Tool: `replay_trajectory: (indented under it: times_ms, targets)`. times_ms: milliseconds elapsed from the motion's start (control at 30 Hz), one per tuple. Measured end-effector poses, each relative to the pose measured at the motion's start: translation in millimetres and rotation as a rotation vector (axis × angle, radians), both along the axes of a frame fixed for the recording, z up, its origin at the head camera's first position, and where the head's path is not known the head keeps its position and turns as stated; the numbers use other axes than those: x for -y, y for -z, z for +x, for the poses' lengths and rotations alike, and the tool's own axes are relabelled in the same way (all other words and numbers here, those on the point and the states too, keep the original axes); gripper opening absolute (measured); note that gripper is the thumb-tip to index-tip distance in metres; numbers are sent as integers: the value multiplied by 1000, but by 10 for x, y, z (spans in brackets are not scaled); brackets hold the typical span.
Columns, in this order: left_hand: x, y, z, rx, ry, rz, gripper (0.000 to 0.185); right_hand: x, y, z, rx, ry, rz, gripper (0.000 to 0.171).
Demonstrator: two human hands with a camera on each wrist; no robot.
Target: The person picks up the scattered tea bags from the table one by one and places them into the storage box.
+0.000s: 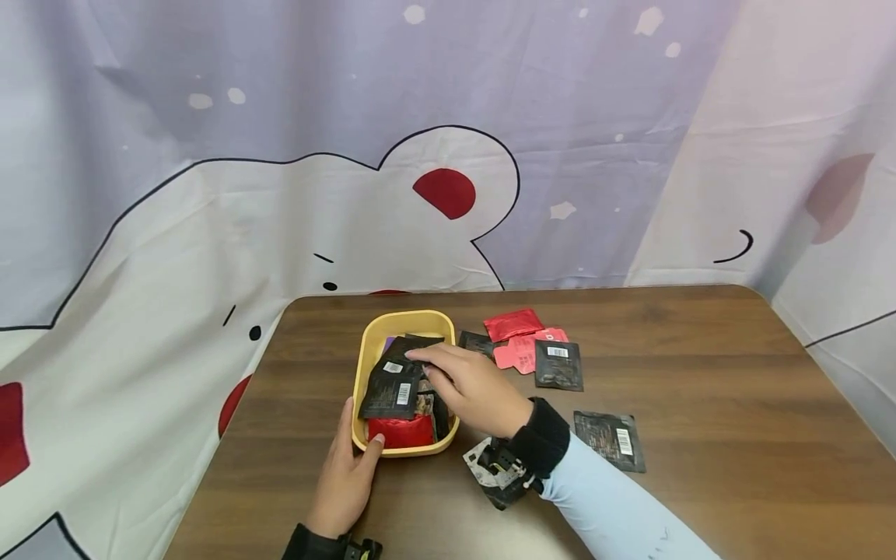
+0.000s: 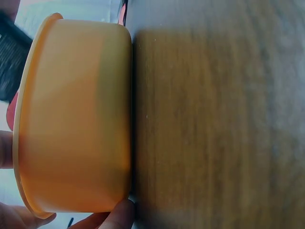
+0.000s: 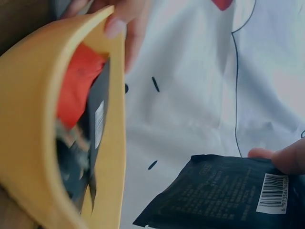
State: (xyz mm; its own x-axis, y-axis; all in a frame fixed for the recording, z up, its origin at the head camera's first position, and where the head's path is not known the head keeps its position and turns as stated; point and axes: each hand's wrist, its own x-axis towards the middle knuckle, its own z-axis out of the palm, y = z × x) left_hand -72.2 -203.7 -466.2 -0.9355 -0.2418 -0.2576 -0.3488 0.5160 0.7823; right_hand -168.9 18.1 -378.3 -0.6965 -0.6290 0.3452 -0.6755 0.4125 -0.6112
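My left hand (image 1: 343, 474) grips the near left corner of a yellow plastic bin (image 1: 366, 365), thumb over the rim and fingers along the outside. Above the bin, my right hand (image 1: 483, 389) pinches a black sachet (image 3: 219, 191) by its edge; a white barcode shows on its face. Inside the bin lie a shiny red packet (image 1: 401, 432), another black sachet (image 3: 98, 114) with a barcode, and more dark packets partly hidden. In the left wrist view the bin's side wall (image 2: 76, 119) fills the left part, with the left fingers at its rim and base.
Right of the bin lie a red packet (image 1: 513, 324), pinkish-red packets (image 1: 521, 351), a dark packet (image 1: 476, 342) and a black sachet (image 1: 558, 372). Nearer, another black sachet (image 1: 607, 440) lies right of my forearm, and a black-and-white packet (image 1: 500, 496) is partly under my right wrist. A patterned curtain (image 1: 280, 225) hangs behind the table.
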Motion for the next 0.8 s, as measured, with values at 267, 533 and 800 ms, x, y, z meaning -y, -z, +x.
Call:
replay_trajectory:
  times_ms: [267,533,800]
  targets:
    - [-48,0,-26,-19,4,-13,83,270,-135,-41,-20,-27,-87,35]
    - [-91,2,-43,9,-1,0,83,491,-146,-228,32,7,-171,34]
    - [-125,-25,-50,5,-14,11,83,511,38,-422,53,65,-132,35]
